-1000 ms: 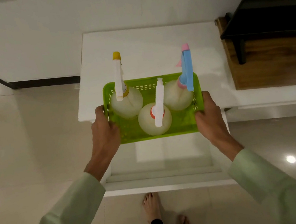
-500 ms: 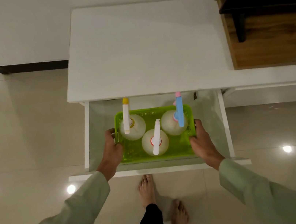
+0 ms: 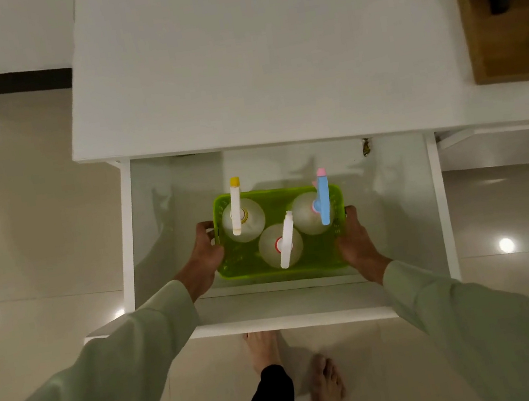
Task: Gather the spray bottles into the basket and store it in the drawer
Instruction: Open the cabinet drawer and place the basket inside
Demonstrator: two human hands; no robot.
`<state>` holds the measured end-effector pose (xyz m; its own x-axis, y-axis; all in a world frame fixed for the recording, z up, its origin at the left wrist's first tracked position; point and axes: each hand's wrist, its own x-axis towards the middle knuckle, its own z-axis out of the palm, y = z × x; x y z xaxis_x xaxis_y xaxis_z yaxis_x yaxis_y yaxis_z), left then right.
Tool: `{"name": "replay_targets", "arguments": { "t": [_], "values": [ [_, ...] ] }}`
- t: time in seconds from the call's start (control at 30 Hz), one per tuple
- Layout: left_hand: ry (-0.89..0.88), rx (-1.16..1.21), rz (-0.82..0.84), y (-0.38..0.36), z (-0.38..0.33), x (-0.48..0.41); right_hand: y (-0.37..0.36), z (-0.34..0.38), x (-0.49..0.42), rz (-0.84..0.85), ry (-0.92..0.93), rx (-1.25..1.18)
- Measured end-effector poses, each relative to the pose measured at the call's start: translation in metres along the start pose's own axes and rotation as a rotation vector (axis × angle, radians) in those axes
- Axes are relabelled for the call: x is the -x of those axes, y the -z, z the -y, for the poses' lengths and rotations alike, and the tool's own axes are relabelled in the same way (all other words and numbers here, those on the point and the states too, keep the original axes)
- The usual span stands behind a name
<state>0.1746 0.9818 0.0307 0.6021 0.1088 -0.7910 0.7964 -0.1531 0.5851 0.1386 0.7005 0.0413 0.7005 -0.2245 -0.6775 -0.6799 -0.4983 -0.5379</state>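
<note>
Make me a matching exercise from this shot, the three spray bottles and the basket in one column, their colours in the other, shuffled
Column one:
1. back-left spray bottle
2. front-middle spray bottle
3. back-right spray bottle
4. basket

Column two:
a. all-white sprayer
b. lime green
c. blue sprayer, pink tip
d. white sprayer, yellow tip

Pairs: 1-d, 2-a, 3-c, 4-b

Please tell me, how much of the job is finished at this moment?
Done: three spray bottles stand in the green basket. In hand: left hand and right hand grip its sides inside the open drawer. Left: let go and shut it.
</note>
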Motion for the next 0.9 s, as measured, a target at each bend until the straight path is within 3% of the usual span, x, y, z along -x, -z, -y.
{"name": "replay_targets", "arguments": {
  "t": [0.47, 0.6, 0.7, 0.8, 0.9],
  "values": [
    [0.037, -0.047, 0.048, -0.002, 0.019, -0.007, -0.005, -0.012, -0.013, 0.071, -0.123, -0.073],
    [0.005, -0.162, -0.038, 0.009, 0.006, 0.033, 0.016, -0.001, 0.023, 0.07, -0.148, -0.024],
    [-0.159, -0.314, -0.074, 0.015, -0.007, 0.094, 0.035, 0.014, 0.074, 0.023, -0.013, 0.069],
    [-0.344, -0.53, 0.029, 0.015, -0.009, 0.161, 0.043, 0.024, 0.137, 0.129, 0.21, 0.19],
    [-0.52, -0.906, 0.15, 0.01, 0.002, 0.2, 0.042, 0.016, 0.171, 0.268, 0.409, 0.576]
  ]
}}
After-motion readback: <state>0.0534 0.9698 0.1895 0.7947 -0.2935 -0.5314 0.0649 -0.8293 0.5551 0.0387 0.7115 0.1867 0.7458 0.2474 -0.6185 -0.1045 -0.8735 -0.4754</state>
